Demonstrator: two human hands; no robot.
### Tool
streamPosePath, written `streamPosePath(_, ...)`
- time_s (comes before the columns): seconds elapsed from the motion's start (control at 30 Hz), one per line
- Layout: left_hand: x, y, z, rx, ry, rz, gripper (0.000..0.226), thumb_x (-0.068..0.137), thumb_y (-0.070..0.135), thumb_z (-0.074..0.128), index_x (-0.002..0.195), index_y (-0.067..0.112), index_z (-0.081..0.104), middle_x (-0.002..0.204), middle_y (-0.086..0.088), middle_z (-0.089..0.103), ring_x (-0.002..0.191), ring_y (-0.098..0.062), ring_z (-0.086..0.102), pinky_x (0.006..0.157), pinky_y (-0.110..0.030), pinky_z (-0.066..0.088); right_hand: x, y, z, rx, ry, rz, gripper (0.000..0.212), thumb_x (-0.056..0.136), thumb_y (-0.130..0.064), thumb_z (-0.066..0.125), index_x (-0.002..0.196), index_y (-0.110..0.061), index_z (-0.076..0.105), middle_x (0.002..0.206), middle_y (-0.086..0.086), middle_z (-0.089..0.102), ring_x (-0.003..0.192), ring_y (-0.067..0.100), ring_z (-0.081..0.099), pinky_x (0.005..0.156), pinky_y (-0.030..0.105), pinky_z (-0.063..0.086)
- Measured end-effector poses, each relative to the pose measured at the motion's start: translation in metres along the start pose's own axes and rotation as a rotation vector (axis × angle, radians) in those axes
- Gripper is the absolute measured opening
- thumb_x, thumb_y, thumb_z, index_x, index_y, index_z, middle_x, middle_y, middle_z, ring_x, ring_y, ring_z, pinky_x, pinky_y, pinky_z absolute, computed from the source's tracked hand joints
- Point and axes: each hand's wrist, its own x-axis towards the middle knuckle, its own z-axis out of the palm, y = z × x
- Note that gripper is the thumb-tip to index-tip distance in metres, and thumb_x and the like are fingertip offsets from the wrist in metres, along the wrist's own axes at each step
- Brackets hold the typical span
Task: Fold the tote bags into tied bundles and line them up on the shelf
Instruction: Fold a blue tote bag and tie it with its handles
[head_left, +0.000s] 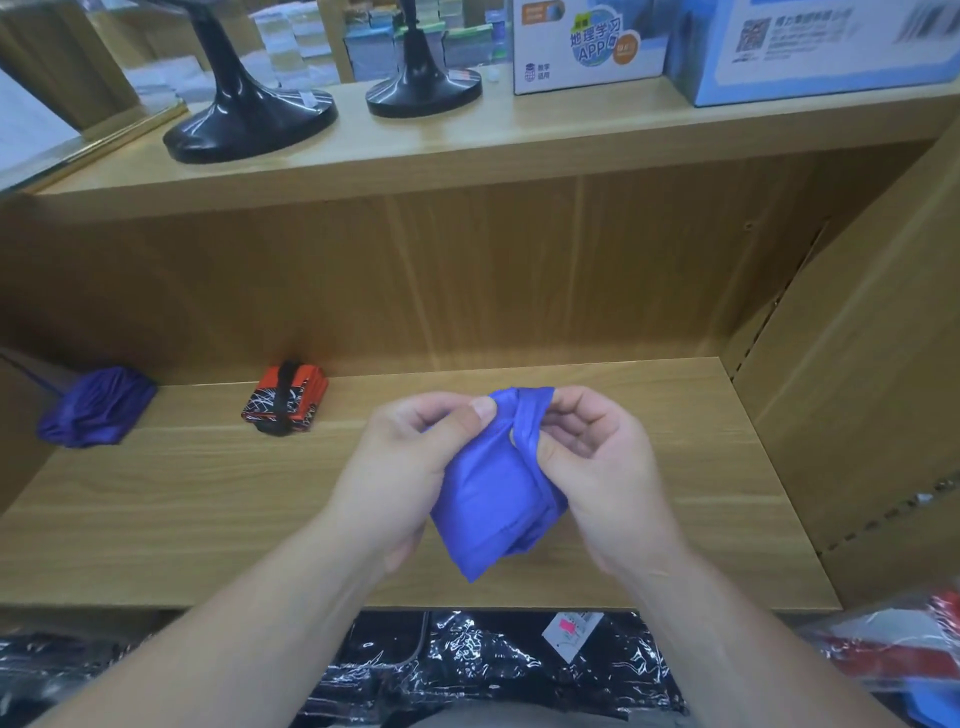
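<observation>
Here, a folded blue tote bag (488, 499) is held over the near half of the shelf (208, 519), between both hands. Its left side is gripped by the left hand (410, 467), thumb on the top edge; its strap (524, 421) is pinched by the right hand (597, 457) with curled fingers. Farther back and left, a tied red-and-black bundle (284, 397) is set by the back wall, a loose purple bag (93, 408) left of it.

Forearms reach forward; left hand (410, 467) and right hand (597, 467) close together, fingers curled, pinching blue bag (488, 501).
</observation>
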Motion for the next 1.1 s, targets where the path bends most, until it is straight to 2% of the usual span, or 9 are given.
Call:
streamPosePath(0.07,-0.001,-0.001,-0.002,-0.001,0.007,0.005,0.020,0.077,0.026,0.073,0.082,0.008,0.078,0.087,-0.018,0.075,0.074,-0.024,0.067,0.071,-0.036,0.052,0.000,-0.002,-0.002,-0.041,0.009,-0.004,0.018,0.068,-0.006,0.075,0.085,-0.010,0.070,0.087,0.008,0.077,0.080,0.019,0.073,0.071,0.025,0.056)
streamPosePath(0.17,0.000,-0.003,-0.003,0.019,0.008,0.000,0.020,0.072,0.022,0.075,0.081,0.004,0.076,0.086,-0.022,0.075,0.072,-0.026,0.067,0.069,-0.034,0.052,0.000,-0.005,-0.004,-0.128,0.009,0.028,0.017,0.061,-0.009,0.079,0.076,-0.012,0.070,0.078,0.010,0.077,0.071,0.020,0.074,0.064,0.027,0.056)
streamPosePath(0.3,0.001,-0.005,-0.006,0.133,0.001,0.043,0.014,0.071,0.021,0.076,0.078,0.008,0.077,0.082,-0.020,0.075,0.070,-0.026,0.068,0.069,-0.039,0.053,-0.003,-0.005,-0.009,-0.234,0.008,0.061,0.014,0.065,-0.009,0.083,0.072,-0.014,0.073,0.068,0.010,0.074,0.064,0.017,0.071,0.059,0.030,0.056)
streamPosePath(0.4,0.003,-0.003,-0.009,0.215,-0.041,0.090,0.013,0.072,0.020,0.076,0.077,0.008,0.077,0.077,-0.015,0.075,0.066,-0.019,0.065,0.061,-0.031,0.052,-0.009,-0.003,-0.009,-0.226,-0.010,0.039,0.024,0.072,0.002,0.085,0.080,-0.018,0.074,0.078,0.002,0.078,0.074,0.015,0.075,0.065,0.023,0.057)
streamPosePath(0.5,0.006,0.003,-0.007,0.297,-0.096,0.119,0.009,0.073,0.020,0.074,0.074,0.011,0.076,0.068,-0.006,0.071,0.060,-0.013,0.061,0.055,-0.025,0.048,-0.012,0.000,-0.009,-0.162,-0.040,0.018,0.030,0.080,0.010,0.076,0.093,-0.017,0.073,0.091,-0.001,0.079,0.087,0.014,0.076,0.075,0.019,0.056)
streamPosePath(0.67,0.011,0.017,-0.003,0.361,-0.207,0.131,0.009,0.074,0.019,0.074,0.072,0.010,0.074,0.070,-0.005,0.070,0.062,-0.014,0.061,0.057,-0.027,0.049,-0.007,0.000,-0.017,-0.074,-0.169,0.027,0.021,0.090,0.005,0.067,0.107,-0.007,0.066,0.106,0.002,0.076,0.102,0.016,0.072,0.084,0.022,0.054)
streamPosePath(0.77,0.015,0.018,-0.002,0.381,-0.265,0.098,0.013,0.075,0.018,0.074,0.074,0.006,0.073,0.070,-0.010,0.069,0.062,-0.018,0.060,0.059,-0.030,0.048,-0.005,0.001,-0.020,-0.054,-0.259,0.053,0.021,0.089,-0.005,0.061,0.110,-0.007,0.061,0.104,-0.005,0.073,0.100,0.010,0.068,0.083,0.020,0.051)
streamPosePath(0.97,0.018,0.014,0.002,0.416,-0.329,0.080,0.016,0.077,0.017,0.074,0.072,0.003,0.070,0.063,-0.006,0.065,0.054,-0.012,0.054,0.051,-0.021,0.044,-0.001,0.000,-0.030,-0.111,-0.241,0.030,0.021,0.080,-0.006,0.072,0.100,-0.004,0.067,0.100,0.012,0.074,0.093,0.020,0.071,0.079,0.027,0.055)
streamPosePath(1.1,0.021,0.013,-0.002,0.445,-0.286,0.100,0.019,0.080,0.013,0.075,0.069,0.002,0.064,0.061,-0.007,0.062,0.052,-0.015,0.052,0.050,-0.022,0.042,-0.001,0.003,-0.026,-0.099,-0.199,-0.014,0.024,0.079,-0.008,0.074,0.102,-0.007,0.070,0.102,0.012,0.076,0.095,0.023,0.073,0.082,0.028,0.056)
